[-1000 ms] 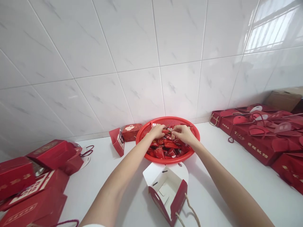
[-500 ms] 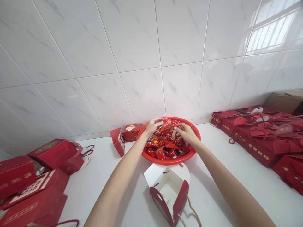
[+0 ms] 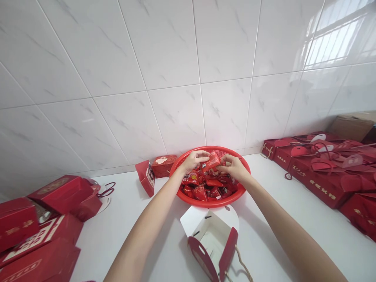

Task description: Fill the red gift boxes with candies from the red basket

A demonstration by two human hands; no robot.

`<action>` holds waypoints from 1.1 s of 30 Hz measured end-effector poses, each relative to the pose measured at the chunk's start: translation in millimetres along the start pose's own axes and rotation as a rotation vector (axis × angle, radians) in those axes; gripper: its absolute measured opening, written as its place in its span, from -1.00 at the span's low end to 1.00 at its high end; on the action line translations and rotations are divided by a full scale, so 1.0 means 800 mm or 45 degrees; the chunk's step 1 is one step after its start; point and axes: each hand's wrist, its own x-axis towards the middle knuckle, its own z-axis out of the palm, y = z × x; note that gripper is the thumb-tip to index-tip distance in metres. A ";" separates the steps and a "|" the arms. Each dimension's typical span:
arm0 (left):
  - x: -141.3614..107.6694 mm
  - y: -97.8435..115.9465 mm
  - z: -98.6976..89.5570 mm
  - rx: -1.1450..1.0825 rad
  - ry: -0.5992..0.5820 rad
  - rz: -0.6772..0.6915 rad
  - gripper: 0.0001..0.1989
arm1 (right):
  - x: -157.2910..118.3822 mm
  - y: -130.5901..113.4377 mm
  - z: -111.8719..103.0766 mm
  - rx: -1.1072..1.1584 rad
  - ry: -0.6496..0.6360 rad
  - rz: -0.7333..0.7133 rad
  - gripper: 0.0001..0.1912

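A red plastic basket (image 3: 212, 204) holds many red-wrapped sweets (image 3: 200, 193). Above them, my left hand (image 3: 194, 159) pinches the left side of a red packet (image 3: 212, 161). My right hand (image 3: 232, 166) is at the packet's right side with its fingers closed; what they grip, if anything, is too small to name. In front of the basket stands an open box (image 3: 216, 237), white inside and dark red outside, with a twisted cord handle (image 3: 242, 260).
Red boxes (image 3: 60, 192) are piled at the left. Behind, left of the basket, are a small red box (image 3: 164, 166) and an upright red carton (image 3: 145, 178). Rows of closed red gift boxes (image 3: 314, 178) and a brown carton (image 3: 351, 127) sit at the right, against the tiled wall.
The red packet now shows more clearly between my hands, a little further right. My left hand has moved slightly right and down, and my right hand's fingers have drawn closer together.
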 end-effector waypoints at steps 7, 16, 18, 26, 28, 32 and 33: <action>0.012 -0.010 -0.009 -0.030 0.286 0.153 -0.66 | 0.001 0.001 0.002 -0.122 0.307 -0.165 -0.90; 0.009 -0.010 -0.009 0.146 0.426 0.325 -0.88 | -0.004 -0.008 0.006 -0.058 0.411 -0.185 -0.87; 0.007 -0.010 -0.007 0.209 0.413 0.332 -0.91 | -0.005 -0.009 0.005 -0.019 0.421 -0.229 -0.87; 0.003 -0.004 0.000 0.228 0.154 0.192 -0.81 | -0.011 -0.015 0.004 0.066 0.373 -0.365 -0.87; 0.001 -0.001 0.002 0.217 0.034 0.148 -0.73 | -0.012 -0.016 0.004 0.071 0.330 -0.382 -0.85; -0.001 0.000 0.003 0.162 -0.044 0.156 -0.61 | -0.012 -0.017 0.005 0.097 0.328 -0.379 -0.70; -0.001 -0.001 0.003 0.140 -0.039 0.173 -0.61 | -0.011 -0.017 0.006 0.103 0.333 -0.352 -0.62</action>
